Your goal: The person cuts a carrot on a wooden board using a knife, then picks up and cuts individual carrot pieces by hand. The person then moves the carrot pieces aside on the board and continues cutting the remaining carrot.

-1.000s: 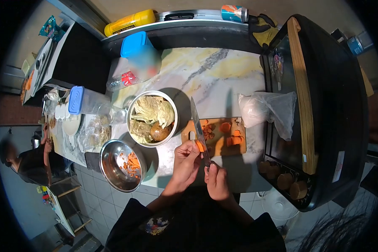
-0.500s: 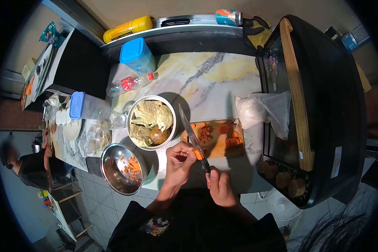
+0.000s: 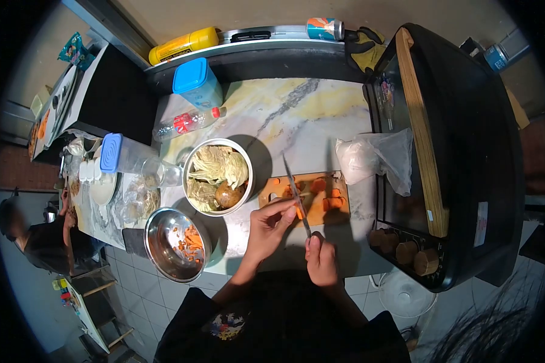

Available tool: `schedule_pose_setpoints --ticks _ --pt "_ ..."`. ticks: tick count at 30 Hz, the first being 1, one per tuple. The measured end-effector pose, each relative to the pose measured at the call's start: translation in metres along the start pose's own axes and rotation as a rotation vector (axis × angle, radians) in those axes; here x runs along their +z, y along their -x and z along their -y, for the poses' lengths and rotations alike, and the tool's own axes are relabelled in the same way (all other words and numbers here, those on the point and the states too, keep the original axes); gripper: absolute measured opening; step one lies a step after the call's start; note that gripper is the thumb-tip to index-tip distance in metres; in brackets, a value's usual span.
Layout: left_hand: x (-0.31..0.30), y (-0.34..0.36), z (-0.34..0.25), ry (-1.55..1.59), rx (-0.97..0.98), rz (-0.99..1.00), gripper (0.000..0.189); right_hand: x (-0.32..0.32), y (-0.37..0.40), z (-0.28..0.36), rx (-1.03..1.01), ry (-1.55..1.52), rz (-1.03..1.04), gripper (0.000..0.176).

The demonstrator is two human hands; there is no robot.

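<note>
My right hand grips the handle of a kitchen knife, its long blade pointing away from me over the wooden cutting board. Pinched in the fingers of my left hand is an orange carrot piece, partly hidden by the fingers and the blade. Cut carrot pieces lie on the board behind the knife. To the left stands a white bowl with cabbage leaves and a brown round vegetable. Nearer me, a steel bowl contains carrot pieces.
A bag of white powder sits right of the board, beside a black oven. A plastic bottle and a blue-lidded container stand at the back left. Another person is at the far left counter.
The knife and both hands have moved slightly right, and the carrot piece is now lower over the board. The blade stands more upright in view.
</note>
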State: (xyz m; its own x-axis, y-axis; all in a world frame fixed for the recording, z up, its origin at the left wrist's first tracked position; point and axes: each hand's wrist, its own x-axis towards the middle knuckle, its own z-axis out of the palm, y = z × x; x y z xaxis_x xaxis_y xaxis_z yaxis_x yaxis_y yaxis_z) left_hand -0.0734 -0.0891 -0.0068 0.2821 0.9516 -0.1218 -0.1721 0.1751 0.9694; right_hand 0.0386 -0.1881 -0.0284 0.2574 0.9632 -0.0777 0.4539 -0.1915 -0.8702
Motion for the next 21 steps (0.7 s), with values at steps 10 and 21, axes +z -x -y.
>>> schedule_pose_setpoints --ticks 10,21 --pt "-0.012 0.000 0.051 -0.260 -0.154 0.185 0.020 0.024 -0.002 -0.060 0.082 0.069 -0.172 0.030" --pt "-0.005 -0.041 0.020 -0.504 0.222 0.061 0.029 0.033 -0.010 -0.064 0.049 0.127 -0.176 0.030"
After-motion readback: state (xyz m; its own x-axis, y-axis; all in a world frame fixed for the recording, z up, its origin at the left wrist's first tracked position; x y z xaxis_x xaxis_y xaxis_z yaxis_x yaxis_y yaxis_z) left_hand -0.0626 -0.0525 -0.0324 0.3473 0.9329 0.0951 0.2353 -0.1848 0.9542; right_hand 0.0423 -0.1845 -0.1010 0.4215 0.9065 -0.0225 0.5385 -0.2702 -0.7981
